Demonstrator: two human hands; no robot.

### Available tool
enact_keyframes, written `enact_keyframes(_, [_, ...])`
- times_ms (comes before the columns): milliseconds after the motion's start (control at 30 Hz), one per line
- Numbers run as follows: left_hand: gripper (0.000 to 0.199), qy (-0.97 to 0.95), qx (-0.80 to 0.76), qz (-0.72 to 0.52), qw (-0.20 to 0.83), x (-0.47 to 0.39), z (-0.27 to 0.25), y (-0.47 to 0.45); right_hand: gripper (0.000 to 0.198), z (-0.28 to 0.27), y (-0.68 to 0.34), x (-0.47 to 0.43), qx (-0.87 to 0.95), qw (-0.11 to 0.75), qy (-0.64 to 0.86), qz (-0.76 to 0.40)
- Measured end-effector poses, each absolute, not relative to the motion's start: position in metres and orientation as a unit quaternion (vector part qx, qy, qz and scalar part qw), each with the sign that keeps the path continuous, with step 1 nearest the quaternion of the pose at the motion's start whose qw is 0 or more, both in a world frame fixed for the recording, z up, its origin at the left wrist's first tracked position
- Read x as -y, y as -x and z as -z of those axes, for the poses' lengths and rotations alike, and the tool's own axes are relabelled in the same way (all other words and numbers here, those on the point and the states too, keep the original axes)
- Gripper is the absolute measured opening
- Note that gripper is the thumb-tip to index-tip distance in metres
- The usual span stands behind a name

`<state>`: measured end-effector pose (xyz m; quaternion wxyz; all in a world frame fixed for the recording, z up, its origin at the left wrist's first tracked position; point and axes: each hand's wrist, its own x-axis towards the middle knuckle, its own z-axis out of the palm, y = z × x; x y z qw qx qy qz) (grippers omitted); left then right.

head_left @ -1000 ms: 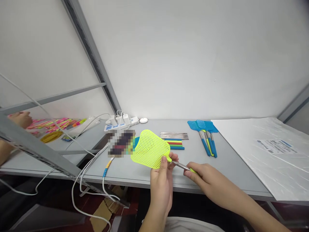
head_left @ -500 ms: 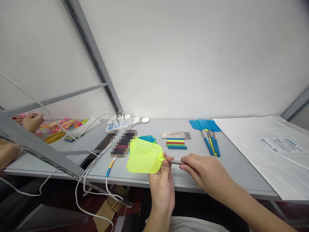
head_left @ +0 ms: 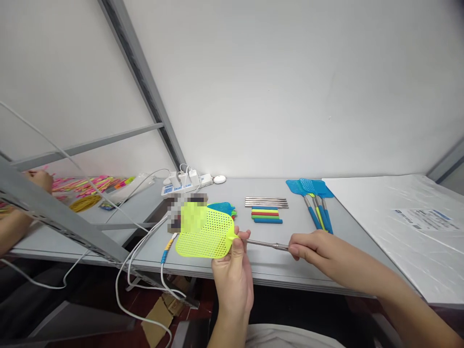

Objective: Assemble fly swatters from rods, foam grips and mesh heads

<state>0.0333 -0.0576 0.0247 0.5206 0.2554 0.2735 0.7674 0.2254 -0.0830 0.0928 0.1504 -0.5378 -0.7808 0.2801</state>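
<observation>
**Slim silver metal rod (head_left: 270,244) now shows a longer bare stretch**

From where I stand, taking the left hand (head_left: 232,278) as the clock's centre and the wall as twelve, the neon-yellow perforated plastic swatter head (head_left: 208,237) sits at about eleven, tilted out over the table. The left thumb and fingers are clamped round its neck. The right hand (head_left: 315,246), near three o'clock, has its fingers closed over the rod's far end; whatever grip lies inside is hidden.

Half a second ago the hands were closer together; now they are farther apart, with more metal bare between them. I'd judge that the rod slides out on itself, and that the work in hand has reached the drawing-out of it.

The blue perforated plastic swatter head (head_left: 223,208) lies at twelve, the row of shiny steel rods (head_left: 266,202) and the short coloured tubes (head_left: 266,212) at one, and the fanned blue-headed swatters (head_left: 311,188) at two.
</observation>
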Motion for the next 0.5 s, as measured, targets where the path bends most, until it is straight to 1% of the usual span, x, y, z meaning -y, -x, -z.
enact_keyframes(67, [0.022,-0.249,-0.262,-0.76,0.541,0.059,-0.025,-0.037,0.041,-0.093,-0.223,0.084,0.784,0.167,0.543,-0.252])
enact_keyframes(200, [0.018,-0.221,-0.245,-0.729,0.599,0.068,-0.024,-0.05,0.024,-0.089,-0.208,0.086,0.801,0.204,0.537,-0.169])
enact_keyframes(267, [0.018,-0.204,-0.241,-0.707,0.633,0.073,-0.025,-0.055,0.023,-0.085,-0.201,0.087,0.82,0.199,0.524,-0.115])
enact_keyframes(367, [0.025,-0.167,-0.238,-0.693,0.66,0.077,-0.026,-0.057,0.028,-0.079,-0.199,0.087,0.843,0.178,0.507,-0.027])
enact_keyframes(433, [0.033,-0.151,-0.251,-0.699,0.652,0.078,-0.027,-0.057,0.026,-0.076,-0.202,0.088,0.853,0.17,0.493,0.021])
enact_keyframes(500, [0.036,-0.153,-0.271,-0.708,0.633,0.077,-0.026,-0.059,0.022,-0.075,-0.204,0.091,0.86,0.167,0.478,0.06])
